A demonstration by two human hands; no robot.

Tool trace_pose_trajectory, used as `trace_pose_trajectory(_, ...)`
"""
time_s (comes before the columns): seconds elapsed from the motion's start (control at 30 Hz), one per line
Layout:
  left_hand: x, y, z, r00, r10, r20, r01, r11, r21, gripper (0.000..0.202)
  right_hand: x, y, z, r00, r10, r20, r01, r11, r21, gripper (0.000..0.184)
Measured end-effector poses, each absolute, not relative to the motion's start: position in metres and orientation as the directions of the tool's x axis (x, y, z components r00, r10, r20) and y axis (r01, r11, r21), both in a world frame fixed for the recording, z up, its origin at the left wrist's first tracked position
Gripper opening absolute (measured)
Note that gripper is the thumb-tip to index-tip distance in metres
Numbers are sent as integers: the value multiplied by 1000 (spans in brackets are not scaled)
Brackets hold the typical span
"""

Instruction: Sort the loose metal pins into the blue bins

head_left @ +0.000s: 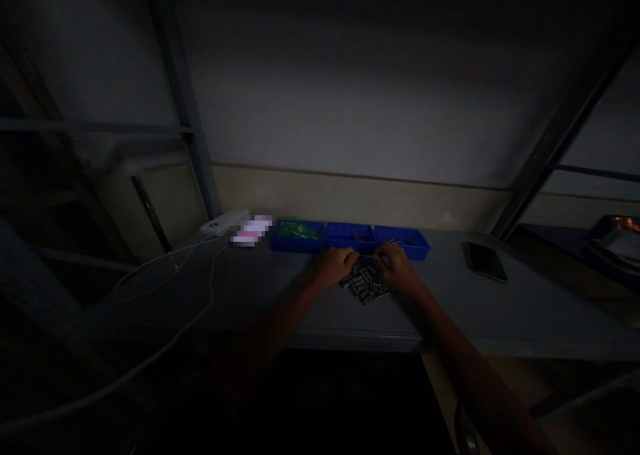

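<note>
My left hand [333,267] is closed in a pinch over the left side of a pile of small metal cylinders [366,284] on the grey shelf top. Opposite it, my right hand [399,267] also pinches, above the pile's right side. A thin, faint piece seems to span the fingertips of both hands, too small and dark to name. Just behind the hands stand a blue middle bin [342,234] with a few small parts inside and a blue right bin [419,247] holding thin pieces. To their left, another blue bin [298,245] is filled with green pieces [299,229].
A dark phone [485,262] lies at the right. On the left are a white power bank [220,224], a lit, blurred screen [253,231] and a white cable [211,288] trailing over the front edge. Metal posts [200,168] flank the shelf, with a wall behind.
</note>
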State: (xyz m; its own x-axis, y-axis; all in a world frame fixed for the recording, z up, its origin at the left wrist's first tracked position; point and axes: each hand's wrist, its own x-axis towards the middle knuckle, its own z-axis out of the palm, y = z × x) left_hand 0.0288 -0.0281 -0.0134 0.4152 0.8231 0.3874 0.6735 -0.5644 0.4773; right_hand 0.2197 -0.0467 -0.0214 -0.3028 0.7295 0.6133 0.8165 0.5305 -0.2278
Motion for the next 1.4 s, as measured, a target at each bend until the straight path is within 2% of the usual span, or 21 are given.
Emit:
trace_pose_trajectory(0.13, 28, -27, -11, 364, 851, 379, 674, -522, 523, 33, 206, -39, -16, -349, 702, 620, 787, 579, -213, 14)
trace_pose_trajectory(0.3, 22, -21, -12, 223, 877, 426, 735, -439, 517, 36, 196, -26, -11, -361, 698, 619, 763, 603, -235, 13)
trace_pose_trajectory(0.5, 18, -24, -8, 153, 861, 485, 815, -388, 432, 35, 188, -16, -23, -239, 768, 594, 661, 577, -480, 17)
trace_pose_trajectory(0.63, 19, -26, -7, 185, 839, 511, 799, -431, 418, 30, 187, -19, -31, -173, 802, 571, 630, 536, -562, 22)
trace_pose_trajectory(0.97, 20, -24, -7, 188, 795, 576, 780, -478, 405, 26, 186, -23, -31, -157, 838, 523, 581, 506, -638, 22)
trace_pose_trajectory(1.2, 16, -19, -7, 323, 731, 601, 624, -642, 446, 24, 190, -24, -35, -160, 848, 505, 519, 507, -688, 24)
trace_pose_trajectory(1.4, 19, -21, -8, 317, 798, 513, 577, -591, 564, 31, 188, -25, -34, -135, 837, 530, 486, 522, -701, 26)
